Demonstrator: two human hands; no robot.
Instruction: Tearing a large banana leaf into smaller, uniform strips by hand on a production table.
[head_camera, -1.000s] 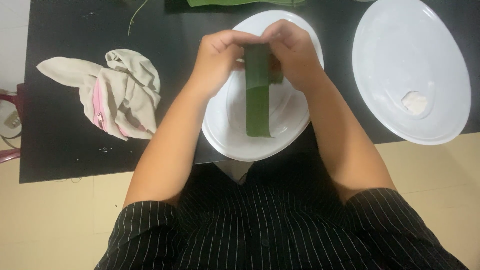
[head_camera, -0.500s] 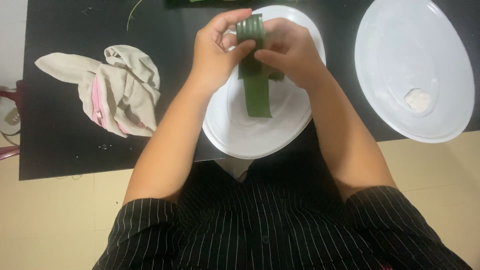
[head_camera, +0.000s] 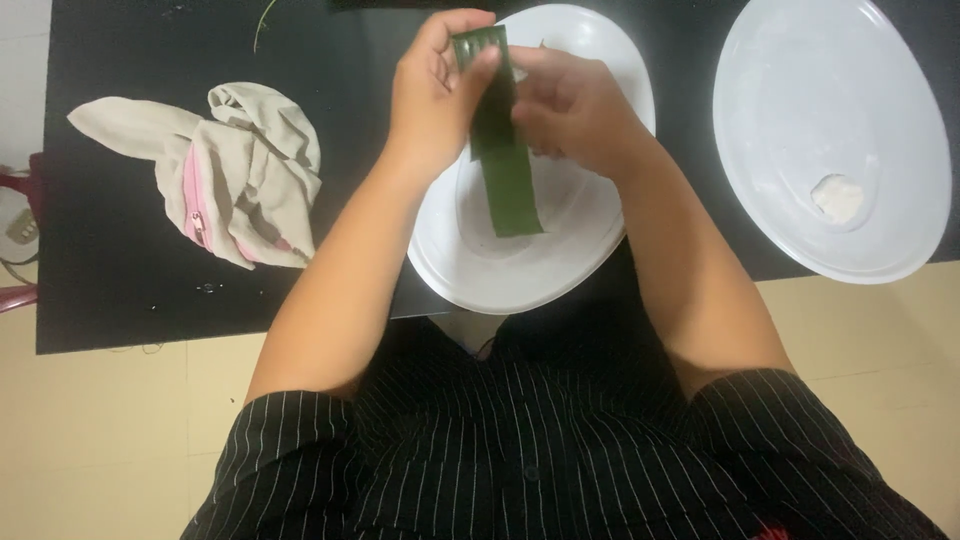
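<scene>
Since the earlier frames the green leaf strip (head_camera: 503, 165) has risen and swung: its top end now sits higher, near the far rim of the plate, and the lower end hangs free instead of lying along the plate's middle, while both hands have shifted up and away from the body with it. The black table (head_camera: 120, 290) runs under everything, and the grip sits above its near-centre. Directly below the grip lies the white oval plate (head_camera: 470, 270), set there, it seems, so anything dropping from the strip lands in it; apart from the strip's hanging end above it I see nothing in it beyond a faint wet sheen. Well to the right of the grip stands a second white oval plate (head_camera: 760, 130), holding only a small white lump (head_camera: 838, 197) near its right side. Well to the left of the grip lies a crumpled beige cloth with a pink edge (head_camera: 225, 185), loose on the table and touching neither plate. The left hand (head_camera: 432, 95) pinches the strip's top end between thumb and fingers, closed on it. The right hand (head_camera: 575, 110) is curled against the strip's right edge just below that pinch, fingers closed on the leaf, apparently steadying it so it hangs straight over the plate; its fingertips are hidden behind the strip.
</scene>
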